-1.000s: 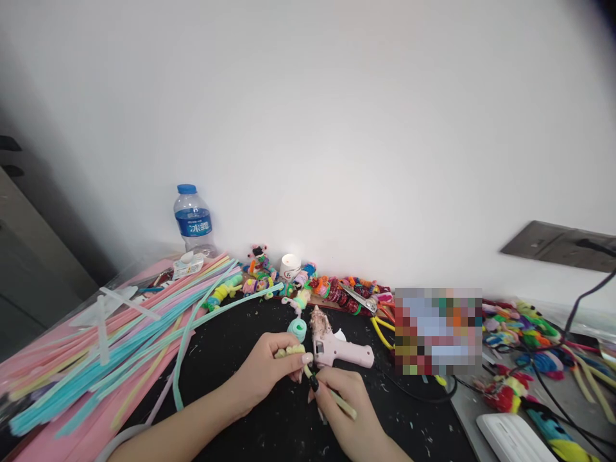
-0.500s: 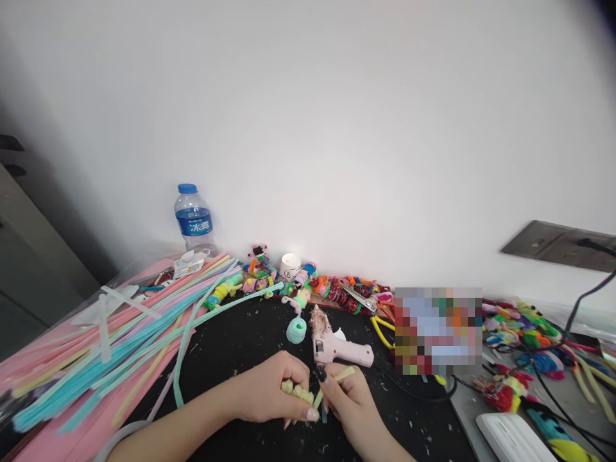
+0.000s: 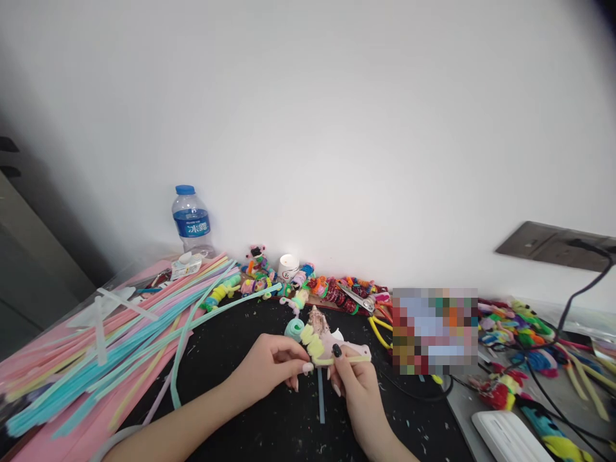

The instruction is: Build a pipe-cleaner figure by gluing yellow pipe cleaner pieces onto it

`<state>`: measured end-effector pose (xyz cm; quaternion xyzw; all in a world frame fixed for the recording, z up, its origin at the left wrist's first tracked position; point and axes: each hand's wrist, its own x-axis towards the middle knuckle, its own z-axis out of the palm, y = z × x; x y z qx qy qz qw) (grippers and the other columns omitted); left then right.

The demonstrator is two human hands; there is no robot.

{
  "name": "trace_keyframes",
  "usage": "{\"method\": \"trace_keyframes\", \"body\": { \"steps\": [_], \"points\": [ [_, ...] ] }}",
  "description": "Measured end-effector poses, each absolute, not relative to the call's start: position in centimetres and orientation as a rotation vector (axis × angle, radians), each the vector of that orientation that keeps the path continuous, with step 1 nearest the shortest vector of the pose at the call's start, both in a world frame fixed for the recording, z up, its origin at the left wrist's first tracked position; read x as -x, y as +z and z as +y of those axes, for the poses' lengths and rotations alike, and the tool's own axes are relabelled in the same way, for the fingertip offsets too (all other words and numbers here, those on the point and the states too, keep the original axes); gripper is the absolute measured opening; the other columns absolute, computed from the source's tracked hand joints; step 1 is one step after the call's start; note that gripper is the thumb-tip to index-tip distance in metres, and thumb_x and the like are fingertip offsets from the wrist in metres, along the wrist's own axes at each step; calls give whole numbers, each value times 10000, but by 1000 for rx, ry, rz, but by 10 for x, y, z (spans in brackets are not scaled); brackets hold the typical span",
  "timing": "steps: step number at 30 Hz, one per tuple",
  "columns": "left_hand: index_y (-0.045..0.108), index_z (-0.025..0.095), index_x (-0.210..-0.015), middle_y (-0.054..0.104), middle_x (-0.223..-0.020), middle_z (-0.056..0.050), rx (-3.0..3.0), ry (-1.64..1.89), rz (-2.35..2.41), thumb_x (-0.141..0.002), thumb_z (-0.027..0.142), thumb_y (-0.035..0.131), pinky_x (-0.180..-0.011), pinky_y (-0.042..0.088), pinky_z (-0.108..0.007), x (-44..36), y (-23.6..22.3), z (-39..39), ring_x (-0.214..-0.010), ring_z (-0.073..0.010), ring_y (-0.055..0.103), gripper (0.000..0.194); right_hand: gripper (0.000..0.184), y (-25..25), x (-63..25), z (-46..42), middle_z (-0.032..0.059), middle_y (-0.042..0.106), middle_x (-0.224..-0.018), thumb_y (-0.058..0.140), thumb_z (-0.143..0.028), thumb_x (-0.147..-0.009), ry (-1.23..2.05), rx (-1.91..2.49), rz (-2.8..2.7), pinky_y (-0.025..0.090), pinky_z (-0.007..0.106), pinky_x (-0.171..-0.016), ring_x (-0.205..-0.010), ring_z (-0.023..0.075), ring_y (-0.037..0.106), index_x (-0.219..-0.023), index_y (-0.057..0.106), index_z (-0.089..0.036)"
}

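A pale yellow pipe cleaner [image 3: 315, 346] is bent into tight zigzag folds at its left end, with a straight tail running right. My right hand [image 3: 359, 391] is closed on the tail, thumb on top. At the lower left of the folds, my left hand [image 3: 274, 366] pinches the edge between thumb and fingertips. Just behind lies a pale pink glue gun [image 3: 353, 348], partly covered by the pipe cleaner and my right hand. A clear glue stick [image 3: 321, 398] points from it toward me. Beside the folds sits a mint-green coil [image 3: 294, 328].
Many pastel pipe cleaners [image 3: 144, 346] spread over the left side. A water bottle [image 3: 191, 221], paper cup [image 3: 289, 268] and scissors [image 3: 357, 298] stand or lie along the wall. Colourful fuzzy figures [image 3: 510, 324] and a white device [image 3: 507, 436] are at right, near a black cord [image 3: 568, 314].
Both hands have opened out from the folded pipe cleaner and raised it up and away, in front of the glue gun. The folds, earlier partly inside my left hand, now show fully.
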<state>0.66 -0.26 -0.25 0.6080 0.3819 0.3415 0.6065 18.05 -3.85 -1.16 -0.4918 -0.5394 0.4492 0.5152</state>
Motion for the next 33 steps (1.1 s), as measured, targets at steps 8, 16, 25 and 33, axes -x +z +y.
{"method": "trace_keyframes", "body": {
  "steps": [8, 16, 25, 33],
  "points": [
    [723, 137, -661, 656, -555, -19, -1906, 836, 1001, -767, 233, 618, -553, 438, -191, -1, 3, -5, -528, -130, 602, 177, 414, -15, -177, -41, -47, 369, -504, 417, -435, -879, 1055, 1212, -1527, 254, 213, -456, -466, 87, 337, -573, 478, -164],
    [722, 158, -713, 681, -658, -17, -2190, 774, 903, -799, 256, 610, -614, 415, -176, 0, 2, -4, -613, -120, 604, 172, 394, -15, -176, -42, -39, 394, -527, 391, -372, -900, 977, 1219, -1647, 290, 208, -498, -504, 96, 371, -574, 473, -165],
    [711, 158, -721, 681, -660, -16, -2337, 839, 811, -826, 245, 577, -590, 401, -169, 2, -1, -5, -599, -109, 589, 191, 375, -14, -175, -41, -38, 400, -536, 405, -355, -896, 1003, 1209, -1646, 298, 207, -497, -506, 97, 371, -576, 469, -168],
    [701, 154, -701, 678, -643, -13, -2333, 844, 783, -824, 217, 568, -573, 402, -165, -1, 2, -7, -572, -101, 584, 192, 382, -14, -177, -42, -37, 408, -533, 412, -353, -896, 997, 1218, -1639, 305, 204, -499, -507, 95, 377, -567, 468, -167]
  ]
}}
